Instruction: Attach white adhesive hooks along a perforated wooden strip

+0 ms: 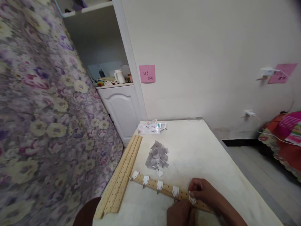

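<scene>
A wooden strip (164, 188) full of peg holes lies across the near part of the table (211, 150), four white hooks (160, 185) already set along it. The right hand (203, 193) pinches a fifth hook (192, 199) onto the strip's right end, fingers bent around it. The left hand (180, 215) rests just below the strip, touching it; its grip cannot be made out. A pink note (147, 74) on the wall behind the table bears handwritten figures, too blurred to read.

Matt perforated wooden strip (164, 188), white plastic hooks (175, 191)
</scene>
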`<state>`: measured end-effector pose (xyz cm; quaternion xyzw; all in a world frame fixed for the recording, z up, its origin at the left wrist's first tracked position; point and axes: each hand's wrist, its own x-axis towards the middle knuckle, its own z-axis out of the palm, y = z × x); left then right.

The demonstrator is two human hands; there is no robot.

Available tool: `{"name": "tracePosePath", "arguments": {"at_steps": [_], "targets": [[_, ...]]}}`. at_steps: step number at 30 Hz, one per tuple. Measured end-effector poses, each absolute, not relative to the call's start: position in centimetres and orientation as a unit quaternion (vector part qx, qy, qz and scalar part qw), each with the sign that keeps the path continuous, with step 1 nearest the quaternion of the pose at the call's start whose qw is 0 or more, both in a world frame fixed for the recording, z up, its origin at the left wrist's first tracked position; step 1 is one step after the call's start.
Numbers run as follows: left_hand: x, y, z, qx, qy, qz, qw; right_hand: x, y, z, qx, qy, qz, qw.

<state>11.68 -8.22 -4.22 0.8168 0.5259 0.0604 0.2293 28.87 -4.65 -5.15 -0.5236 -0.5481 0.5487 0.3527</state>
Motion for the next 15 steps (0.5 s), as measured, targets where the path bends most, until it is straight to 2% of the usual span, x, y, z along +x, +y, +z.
{"name": "tracePosePath", "arguments": {"at_steps": [15], "targets": [[11.5, -7.6, -5.9, 0.792, 0.547, 0.001, 0.271, 28.8, -4.5, -5.4, -0.503, -0.554, 0.564, 0.348]]}}
